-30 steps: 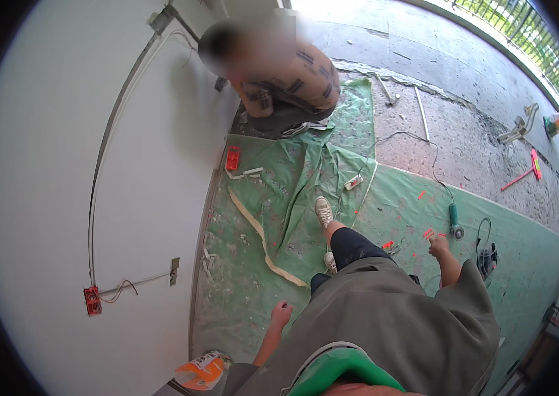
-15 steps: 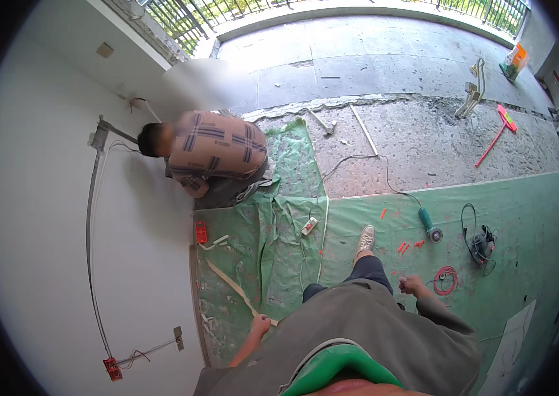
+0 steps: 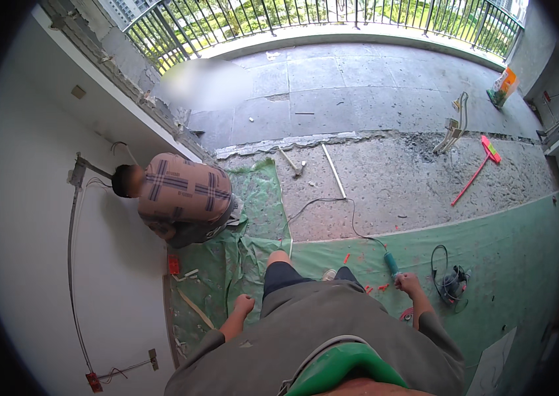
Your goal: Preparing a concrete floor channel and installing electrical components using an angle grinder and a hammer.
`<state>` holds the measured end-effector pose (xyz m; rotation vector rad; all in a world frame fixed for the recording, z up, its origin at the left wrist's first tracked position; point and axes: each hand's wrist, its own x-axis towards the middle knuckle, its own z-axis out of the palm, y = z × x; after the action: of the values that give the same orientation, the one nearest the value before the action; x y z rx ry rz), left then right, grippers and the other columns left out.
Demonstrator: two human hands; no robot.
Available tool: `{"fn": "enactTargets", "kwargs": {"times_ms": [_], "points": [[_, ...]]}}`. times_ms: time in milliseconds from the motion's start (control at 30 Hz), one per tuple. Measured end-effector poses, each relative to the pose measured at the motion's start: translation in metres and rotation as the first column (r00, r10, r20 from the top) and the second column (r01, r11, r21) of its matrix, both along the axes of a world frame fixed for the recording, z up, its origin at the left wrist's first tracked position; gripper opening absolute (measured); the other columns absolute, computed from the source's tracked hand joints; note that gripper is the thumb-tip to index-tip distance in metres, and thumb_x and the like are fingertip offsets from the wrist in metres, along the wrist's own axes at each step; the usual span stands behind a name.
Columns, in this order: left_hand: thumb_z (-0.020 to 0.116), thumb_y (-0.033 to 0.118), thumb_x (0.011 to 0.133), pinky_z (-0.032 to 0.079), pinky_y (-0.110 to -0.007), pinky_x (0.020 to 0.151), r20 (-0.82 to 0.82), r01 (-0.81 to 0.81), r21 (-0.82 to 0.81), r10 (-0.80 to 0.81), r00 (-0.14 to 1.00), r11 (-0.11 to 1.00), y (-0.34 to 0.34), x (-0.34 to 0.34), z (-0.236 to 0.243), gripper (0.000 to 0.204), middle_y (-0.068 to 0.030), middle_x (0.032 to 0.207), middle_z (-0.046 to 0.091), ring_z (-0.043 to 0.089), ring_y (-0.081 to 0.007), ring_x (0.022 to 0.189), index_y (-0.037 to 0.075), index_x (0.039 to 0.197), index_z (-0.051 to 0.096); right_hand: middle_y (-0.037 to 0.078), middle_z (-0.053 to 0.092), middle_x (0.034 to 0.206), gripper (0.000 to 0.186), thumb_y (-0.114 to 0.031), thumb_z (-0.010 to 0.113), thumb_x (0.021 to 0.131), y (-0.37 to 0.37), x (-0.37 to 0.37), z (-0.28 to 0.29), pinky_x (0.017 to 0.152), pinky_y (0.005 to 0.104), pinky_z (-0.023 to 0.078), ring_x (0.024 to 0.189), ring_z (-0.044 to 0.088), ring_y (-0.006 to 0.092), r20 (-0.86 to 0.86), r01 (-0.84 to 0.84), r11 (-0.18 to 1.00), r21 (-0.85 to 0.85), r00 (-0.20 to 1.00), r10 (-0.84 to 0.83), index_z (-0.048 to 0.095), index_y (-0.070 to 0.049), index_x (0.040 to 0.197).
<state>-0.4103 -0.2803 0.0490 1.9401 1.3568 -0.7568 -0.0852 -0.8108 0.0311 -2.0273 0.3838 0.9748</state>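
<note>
My left hand [image 3: 244, 303] hangs by my thigh with its fingers curled in and nothing showing in it. The green ground sheet [image 3: 490, 244] lies below it, with a pale flat strip [image 3: 196, 306] to its left. My right hand [image 3: 409, 283] is also closed, out from my hip. Whatever its fingers hold, if anything, is too small to make out. Just beyond it in the picture lies a teal angle grinder [image 3: 390, 261] with a cord; the hand hides its head. Red pieces [image 3: 383, 288] and a coil of red wire [image 3: 407, 315] lie close by.
A person [image 3: 183, 191] crouches at the left wall. A corded dark power tool [image 3: 452, 285] sits at right. On the rough concrete are a hammer [image 3: 292, 163], a pale strip [image 3: 334, 171] and a red-handled broom [image 3: 484, 162]. Cables [image 3: 454, 125] stick up from the floor. A railing [image 3: 352, 13] bounds the far side.
I have stepped forward, one knee now showing ahead, and the scene has shifted leftward and down. My left hand has come away from beside the pale strip. My right hand now overlaps the grinder in view.
</note>
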Motion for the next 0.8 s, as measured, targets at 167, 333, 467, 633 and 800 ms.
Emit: {"fn": "enactTargets", "kwargs": {"times_ms": [167,333,467,633,800], "points": [[0.060,0.028,0.071,0.048,-0.039,0.080,0.016,0.253,-0.086,-0.252,0.968,0.964,0.017,0.052,-0.041,0.035,-0.0170,0.099,0.064,0.061,-0.0331,0.093,0.004,0.095,0.067,0.008,0.062,0.064,0.029,-0.023,0.057,0.080,0.017,-0.004,0.009,0.053,0.0275,0.049,0.058,0.062,0.0154,0.112,-0.085,0.996,-0.007,0.990,0.085,0.062,0.002,0.068],[0.061,0.029,0.070,0.049,-0.040,0.077,-0.114,0.583,-0.091,-0.590,0.800,0.808,0.091,0.154,-0.103,0.036,-0.0169,0.095,0.065,0.062,-0.0332,0.091,0.002,0.094,0.067,0.010,0.066,0.069,0.022,-0.024,0.059,0.074,-0.023,-0.041,-0.034,0.059,0.0335,0.051,0.061,0.064,0.0203,-0.119,-0.169,0.946,-0.275,0.983,0.141,0.067,-0.004,0.077],[0.061,0.028,0.070,0.049,-0.039,0.076,-0.126,0.616,-0.085,-0.622,0.773,0.783,0.170,0.320,-0.101,0.035,-0.0174,0.095,0.065,0.063,-0.0333,0.087,0.002,0.092,0.067,0.006,0.067,0.080,0.022,-0.033,0.061,0.071,-0.016,-0.055,-0.064,0.061,0.0392,0.051,0.072,0.065,0.0255,-0.248,-0.680,0.554,-0.480,0.711,0.658,0.068,-0.016,0.085],[0.059,0.022,0.070,0.050,-0.038,0.076,0.136,0.442,-0.022,-0.435,0.890,0.897,0.221,0.596,-0.079,0.029,-0.0186,0.090,0.066,0.063,-0.0329,0.085,0.002,0.090,0.069,0.007,0.066,0.082,0.023,-0.031,0.061,0.073,0.081,0.025,-0.068,0.062,0.0392,0.051,0.075,0.065,0.0245,-0.166,-0.449,0.811,-0.375,0.893,0.418,0.067,-0.015,0.088],[0.062,0.023,0.075,0.049,-0.036,0.080,0.396,0.675,0.224,-0.698,0.596,0.703,0.218,0.853,-0.049,0.035,-0.0183,0.099,0.064,0.062,-0.0293,0.091,0.001,0.102,0.063,0.009,0.066,0.084,0.024,-0.026,0.064,0.073,0.178,0.159,-0.034,0.063,0.0364,0.052,0.074,0.065,0.0224,-0.122,0.023,0.969,-0.248,0.991,-0.055,0.067,-0.011,0.091]]}}
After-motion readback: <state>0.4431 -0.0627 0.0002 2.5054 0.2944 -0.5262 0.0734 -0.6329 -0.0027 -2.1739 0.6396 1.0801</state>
